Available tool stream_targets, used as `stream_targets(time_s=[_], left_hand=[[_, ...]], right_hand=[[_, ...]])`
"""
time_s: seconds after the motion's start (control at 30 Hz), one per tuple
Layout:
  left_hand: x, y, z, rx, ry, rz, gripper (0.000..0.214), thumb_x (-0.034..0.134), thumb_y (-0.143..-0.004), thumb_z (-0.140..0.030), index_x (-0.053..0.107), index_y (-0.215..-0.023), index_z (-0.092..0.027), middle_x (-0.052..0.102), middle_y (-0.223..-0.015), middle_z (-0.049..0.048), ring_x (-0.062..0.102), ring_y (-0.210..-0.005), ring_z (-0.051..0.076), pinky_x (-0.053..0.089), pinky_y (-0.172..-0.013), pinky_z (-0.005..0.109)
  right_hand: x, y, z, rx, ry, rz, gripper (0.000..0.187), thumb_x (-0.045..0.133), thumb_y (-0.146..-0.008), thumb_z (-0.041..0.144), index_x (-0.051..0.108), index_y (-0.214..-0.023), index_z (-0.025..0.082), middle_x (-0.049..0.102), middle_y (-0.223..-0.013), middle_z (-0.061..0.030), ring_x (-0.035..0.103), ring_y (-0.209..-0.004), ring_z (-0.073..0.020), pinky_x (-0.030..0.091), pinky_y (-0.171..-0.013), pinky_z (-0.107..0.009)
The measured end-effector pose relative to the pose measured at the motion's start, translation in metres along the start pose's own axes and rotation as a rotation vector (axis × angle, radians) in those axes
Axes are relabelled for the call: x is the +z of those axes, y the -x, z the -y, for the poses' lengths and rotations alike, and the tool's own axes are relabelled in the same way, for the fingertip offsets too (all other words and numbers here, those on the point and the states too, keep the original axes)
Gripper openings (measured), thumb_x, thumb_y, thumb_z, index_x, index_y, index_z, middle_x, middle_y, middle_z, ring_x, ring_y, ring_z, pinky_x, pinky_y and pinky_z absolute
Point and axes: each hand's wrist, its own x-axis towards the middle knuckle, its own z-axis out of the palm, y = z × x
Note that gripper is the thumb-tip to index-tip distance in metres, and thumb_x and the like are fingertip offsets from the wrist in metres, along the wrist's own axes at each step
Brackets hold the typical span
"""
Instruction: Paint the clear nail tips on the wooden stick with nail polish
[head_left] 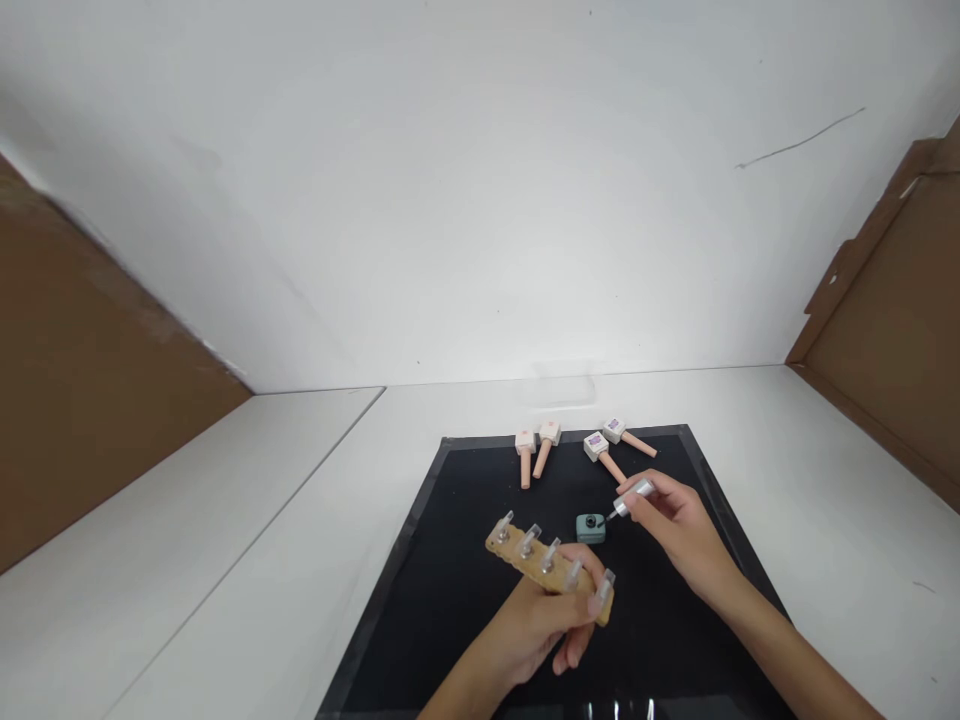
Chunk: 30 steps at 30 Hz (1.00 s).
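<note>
Mat point(442, 550): it gives us working room left of the green bottle point(591, 533), its grey edges running well out on both sides.
Green bottle: upright, uncapped; we cannot make out its contents.
White bottles point(550, 432): four, capped, beyond the green bottle near the mat's far edge.
Right hand point(681, 532): right of the green bottle, pinching the brush point(628, 500), tip at the mouth.
Left hand point(538, 625): nearer us than the green bottle, fingers curled around the strip point(516, 546) with five clear tips point(550, 553).

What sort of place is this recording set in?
Probably a tabletop nail-polish workspace, judging by the peach-capped bottles, strip of clear nail-shaped tips and silver-handled brush.
</note>
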Motion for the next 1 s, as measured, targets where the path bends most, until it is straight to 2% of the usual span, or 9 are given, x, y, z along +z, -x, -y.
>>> stream_targets(time_s=[0.17,0.43,0.73,1.0], left_hand=[[-0.001,0.0,0.002,-0.018,-0.005,-0.016,0.037,0.079,-0.057,-0.039,0.052,-0.066,-0.016,0.047,-0.037,-0.008,0.034,-0.024,0.002,0.023,-0.023,0.011],[0.0,-0.001,0.003,-0.023,-0.013,0.006,0.037,0.079,-0.057,-0.039,0.052,-0.066,-0.015,0.047,-0.038,-0.0084,0.035,-0.025,0.002,0.025,-0.023,0.01],[0.001,0.0,0.003,-0.026,-0.022,0.022,0.037,0.078,-0.059,-0.038,0.051,-0.067,-0.016,0.046,-0.036,-0.0093,0.035,-0.025,0.002,0.026,-0.023,0.01],[0.0,0.0,0.003,-0.024,-0.024,0.014,0.038,0.078,-0.057,-0.039,0.051,-0.067,-0.016,0.047,-0.037,-0.0091,0.035,-0.025,0.002,0.025,-0.022,0.01]], right_hand=[[0.007,-0.008,-0.015,0.056,0.032,-0.121,0.038,0.071,-0.063,0.05,0.052,-0.053,0.018,0.046,-0.051,0.0038,0.041,-0.051,-0.0124,0.035,-0.051,-0.025],[0.015,-0.014,-0.034,0.094,-0.017,-0.193,0.042,0.069,-0.062,0.055,0.05,-0.054,0.018,0.048,-0.046,0.0042,0.035,-0.043,-0.0093,0.026,-0.044,-0.023],[0.02,-0.016,-0.04,0.133,-0.071,-0.227,0.042,0.072,-0.058,0.053,0.051,-0.05,0.018,0.05,-0.043,0.0038,0.035,-0.041,-0.0085,0.023,-0.043,-0.024],[0.014,-0.017,-0.032,0.119,-0.106,-0.28,0.044,0.074,-0.057,0.051,0.046,-0.047,0.018,0.049,-0.043,0.0043,0.035,-0.042,-0.0081,0.024,-0.043,-0.023]])
